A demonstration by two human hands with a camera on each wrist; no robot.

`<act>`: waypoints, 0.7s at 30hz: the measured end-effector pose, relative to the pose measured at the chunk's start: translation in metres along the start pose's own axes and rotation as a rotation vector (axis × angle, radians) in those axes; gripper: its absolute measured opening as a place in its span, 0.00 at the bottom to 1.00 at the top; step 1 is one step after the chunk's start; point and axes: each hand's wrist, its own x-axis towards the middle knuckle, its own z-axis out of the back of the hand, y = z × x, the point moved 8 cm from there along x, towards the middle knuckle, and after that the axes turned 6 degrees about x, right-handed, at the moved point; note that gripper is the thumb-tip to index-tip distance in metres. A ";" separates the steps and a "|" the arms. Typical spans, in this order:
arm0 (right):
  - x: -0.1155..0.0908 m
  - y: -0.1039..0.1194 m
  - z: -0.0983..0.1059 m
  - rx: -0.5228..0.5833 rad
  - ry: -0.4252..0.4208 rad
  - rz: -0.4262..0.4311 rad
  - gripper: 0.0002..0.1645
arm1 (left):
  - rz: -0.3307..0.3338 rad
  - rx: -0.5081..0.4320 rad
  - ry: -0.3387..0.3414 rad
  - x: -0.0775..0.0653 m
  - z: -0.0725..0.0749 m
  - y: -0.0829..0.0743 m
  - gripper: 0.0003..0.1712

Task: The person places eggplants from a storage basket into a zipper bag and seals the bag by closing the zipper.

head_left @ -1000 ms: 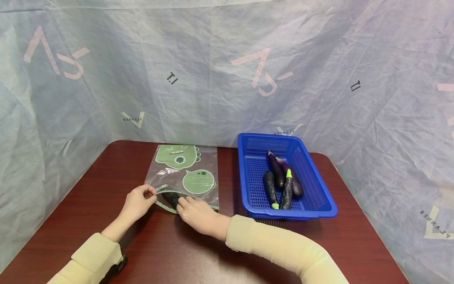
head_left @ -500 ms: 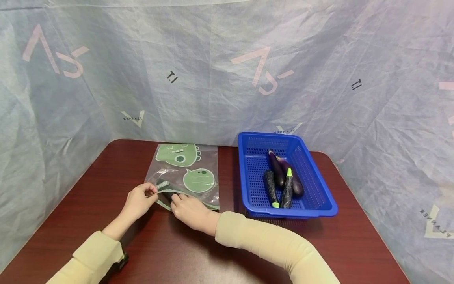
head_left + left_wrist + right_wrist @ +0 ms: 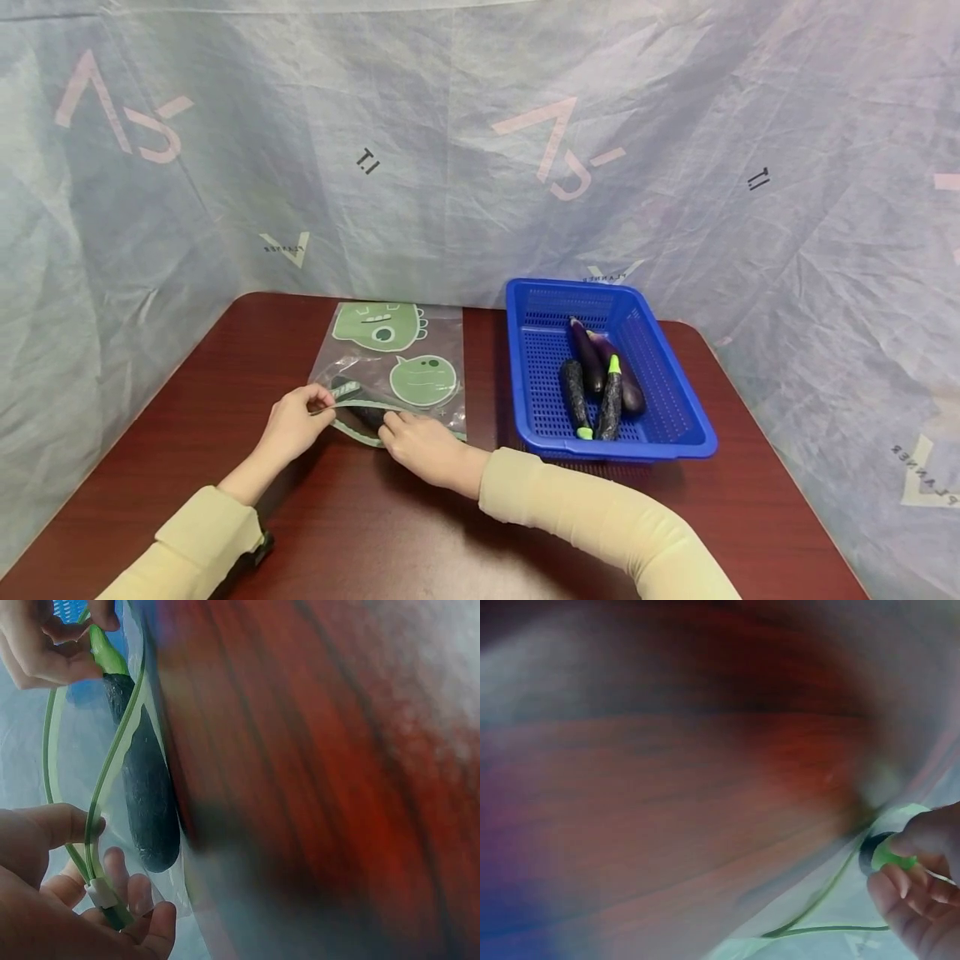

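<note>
A clear zip bag (image 3: 375, 362) printed with green cartoon dinosaurs lies flat on the table, its mouth towards me and parted. My left hand (image 3: 295, 423) pinches the left end of that mouth, by the white slider (image 3: 98, 892). Inside the opening lies a dark zucchini (image 3: 150, 780), partly covered by the bag's upper film in the head view. My right hand (image 3: 422, 447) pinches its bright green stem (image 3: 891, 855) at the mouth, as both wrist views show.
To the right stands a blue perforated basket (image 3: 517, 367). In it lie two purple eggplants (image 3: 588, 354) and two more dark zucchini (image 3: 573, 396) with green stems. A grey printed cloth (image 3: 450, 217) hangs behind the brown table (image 3: 375, 533).
My right hand shifts left with the zucchini, then back right a little, staying at the bag's mouth. The left hand keeps its place on the bag's edge.
</note>
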 end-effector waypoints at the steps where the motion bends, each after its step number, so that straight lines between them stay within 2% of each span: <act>1: -0.001 -0.001 0.000 0.007 -0.004 0.005 0.07 | -0.002 0.000 0.001 0.000 0.000 0.000 0.03; 7: -0.001 0.001 0.001 0.034 -0.009 0.033 0.06 | -0.007 0.001 0.000 0.000 0.000 0.000 0.03; 11: 0.003 0.006 0.003 0.015 -0.019 0.034 0.07 | -0.011 0.002 0.001 0.000 -0.001 -0.002 0.03; 21: 0.022 0.009 0.002 -0.079 -0.032 -0.049 0.08 | -0.008 0.006 0.004 0.001 -0.001 -0.002 0.03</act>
